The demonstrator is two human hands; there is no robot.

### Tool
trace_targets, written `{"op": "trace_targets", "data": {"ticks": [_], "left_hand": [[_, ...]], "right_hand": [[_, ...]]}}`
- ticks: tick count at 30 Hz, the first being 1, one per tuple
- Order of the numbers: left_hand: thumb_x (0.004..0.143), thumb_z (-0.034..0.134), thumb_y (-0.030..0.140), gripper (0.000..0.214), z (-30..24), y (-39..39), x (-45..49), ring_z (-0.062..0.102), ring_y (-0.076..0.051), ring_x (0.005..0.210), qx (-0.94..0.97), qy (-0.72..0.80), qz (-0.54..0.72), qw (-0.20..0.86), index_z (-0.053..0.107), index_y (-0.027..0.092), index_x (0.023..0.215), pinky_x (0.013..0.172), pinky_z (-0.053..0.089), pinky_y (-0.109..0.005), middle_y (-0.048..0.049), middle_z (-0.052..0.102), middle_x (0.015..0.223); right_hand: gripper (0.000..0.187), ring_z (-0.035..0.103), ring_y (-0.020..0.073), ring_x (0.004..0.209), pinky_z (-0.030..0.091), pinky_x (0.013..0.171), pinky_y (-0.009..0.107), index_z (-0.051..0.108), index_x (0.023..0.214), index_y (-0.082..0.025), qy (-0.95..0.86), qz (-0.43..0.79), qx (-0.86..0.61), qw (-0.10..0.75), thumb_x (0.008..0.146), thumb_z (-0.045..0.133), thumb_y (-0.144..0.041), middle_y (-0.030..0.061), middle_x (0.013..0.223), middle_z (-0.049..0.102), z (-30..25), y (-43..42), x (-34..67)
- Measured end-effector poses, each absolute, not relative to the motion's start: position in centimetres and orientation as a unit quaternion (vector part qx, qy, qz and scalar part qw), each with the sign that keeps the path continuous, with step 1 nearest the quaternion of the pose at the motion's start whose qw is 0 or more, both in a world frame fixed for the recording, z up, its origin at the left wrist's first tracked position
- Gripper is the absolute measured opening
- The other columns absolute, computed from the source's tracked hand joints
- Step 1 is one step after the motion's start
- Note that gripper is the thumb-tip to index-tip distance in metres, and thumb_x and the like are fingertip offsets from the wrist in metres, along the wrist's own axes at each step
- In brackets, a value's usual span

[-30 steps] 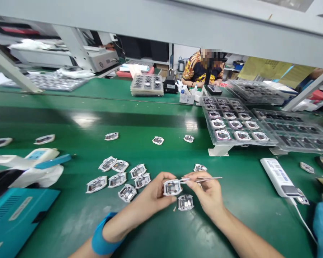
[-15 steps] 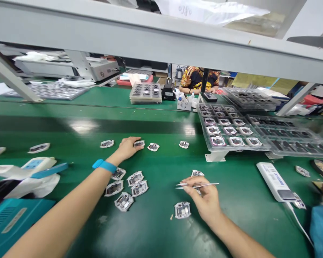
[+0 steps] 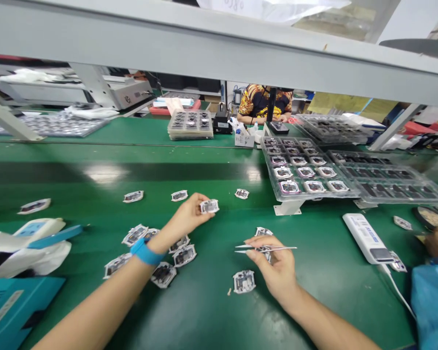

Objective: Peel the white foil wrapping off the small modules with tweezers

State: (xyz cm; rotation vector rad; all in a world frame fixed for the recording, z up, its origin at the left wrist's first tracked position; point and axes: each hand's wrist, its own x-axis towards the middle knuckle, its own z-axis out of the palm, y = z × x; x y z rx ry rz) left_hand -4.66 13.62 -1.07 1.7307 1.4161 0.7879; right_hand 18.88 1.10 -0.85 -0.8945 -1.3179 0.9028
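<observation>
Head view | left hand (image 3: 190,214) pinches white-framed module (image 3: 209,206), left of clear tray (image 3: 302,191) | right hand (image 3: 276,266) holds tweezers (image 3: 287,248), tips parted | I'd grip rims only

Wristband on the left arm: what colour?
The wristband is bright blue; best seen in the head view.

The left forearm (image 3: 105,291) partly covers several modules (image 3: 116,265); the left edge cuts the teal box (image 3: 31,296); the shelf (image 3: 204,53) hides a co-worker's (image 3: 251,104) head.
</observation>
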Motion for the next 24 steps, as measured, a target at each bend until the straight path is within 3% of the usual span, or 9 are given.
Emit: {"op": "trace_targets", "data": {"ticks": [4,9,15,20,24], "left_hand": [[0.075,0.064,0.039,0.051,-0.8,6.7,-1.0,0.070,-0.023,0.089,0.647,0.497,0.313,0.487,0.050,0.016,0.118,0.077,0.056,-0.036,-0.0108,0.072,0.102],[0.074,0.072,0.034,0.058,-0.2,1.6,0.7,0.065,-0.024,0.107,0.519,0.448,0.328,0.650,0.051,0.017,0.125,0.093,0.051,-0.033,-0.0104,0.071,0.113],[0.071,0.076,0.037,0.060,0.8,0.7,0.6,0.064,-0.024,0.106,0.454,0.484,0.364,0.654,0.055,0.017,0.124,0.092,0.048,-0.031,-0.0085,0.072,0.110],[0.076,0.069,0.039,0.049,1.5,0.2,0.9,0.059,-0.016,0.071,0.441,0.512,0.350,0.648,0.063,0.016,0.119,0.065,0.046,-0.025,-0.0019,0.070,0.080],[0.071,0.072,0.036,0.044,1.3,0.0,1.2,0.054,-0.014,0.064,0.415,0.499,0.351,0.675,0.067,0.015,0.109,0.063,0.045,-0.025,-0.0004,0.067,0.076]], "right_hand": [[0.016,0.069,0.0188,0.087,0.053,0.083,0.033,0.071,0.090,-0.025,-0.587,0.364,-0.364,0.624,0.081,0.073,-0.012,0.0020,0.088,0.074,-0.5,1.0,18.8],[0.011,0.069,0.0212,0.087,0.052,0.083,0.036,0.072,0.087,-0.022,-0.651,0.325,-0.367,0.579,0.080,0.075,-0.014,0.0051,0.087,0.076,-0.1,0.8,18.4],[0.009,0.070,0.0200,0.079,0.049,0.080,0.037,0.070,0.083,-0.020,-0.699,0.269,-0.353,0.560,0.082,0.072,-0.011,0.0043,0.080,0.076,0.5,0.4,18.1],[0.007,0.068,0.0201,0.078,0.051,0.077,0.036,0.070,0.084,-0.020,-0.673,0.319,-0.387,0.544,0.082,0.071,-0.014,0.0044,0.080,0.074,0.4,0.3,18.4],[0.009,0.069,0.0203,0.084,0.053,0.080,0.036,0.070,0.089,-0.022,-0.625,0.369,-0.390,0.567,0.083,0.072,-0.016,0.0044,0.085,0.073,-0.1,0.5,18.5]]}}
